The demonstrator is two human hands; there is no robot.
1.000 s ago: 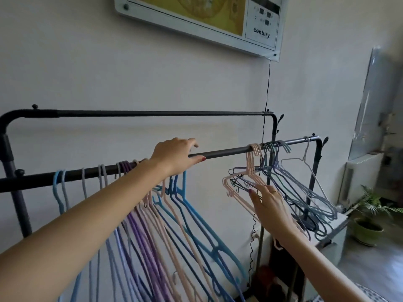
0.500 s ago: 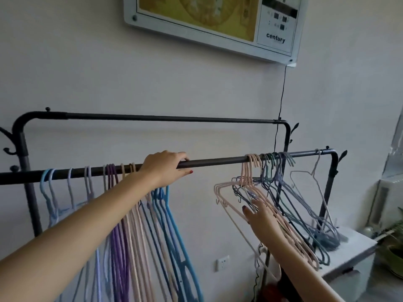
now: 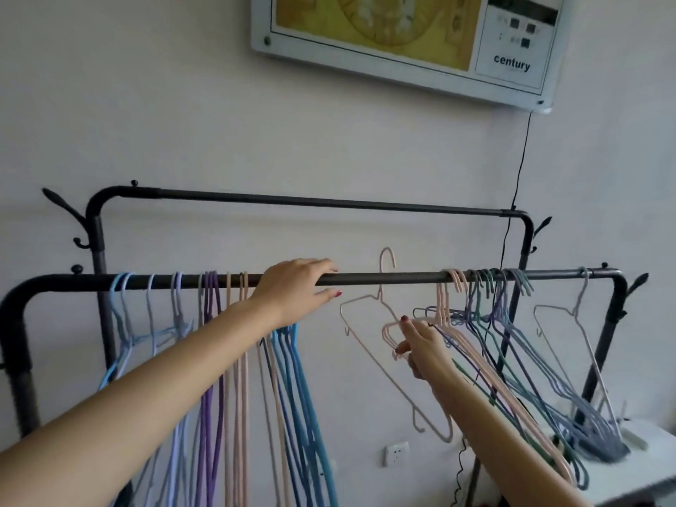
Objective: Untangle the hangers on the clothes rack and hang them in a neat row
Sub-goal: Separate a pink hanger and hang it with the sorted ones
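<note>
A black clothes rack has a front bar (image 3: 395, 278) and a higher rear bar (image 3: 311, 201). My left hand (image 3: 296, 290) grips the front bar near its middle. Left of it, blue, lilac, purple and pink hangers (image 3: 212, 345) hang in a row, with more blue ones below my wrist. My right hand (image 3: 424, 345) holds a pink hanger (image 3: 380, 345) lifted free, its hook above the bar. To the right, a tangled bunch of pink, blue and green hangers (image 3: 512, 353) slants off the bar. A single pale hanger (image 3: 581, 334) hangs at the far right.
A framed wall panel (image 3: 402, 49) marked "century" is mounted above, with a black cord (image 3: 519, 170) running down behind the rack. A wall socket (image 3: 397, 453) sits low on the wall. A white surface (image 3: 640, 459) stands at the lower right under the tangled hangers.
My right hand has pulled one pink hanger out of the tangled bunch and raised it, so its hook is off the bar. My left hand stays on the bar. The view has shifted left.
</note>
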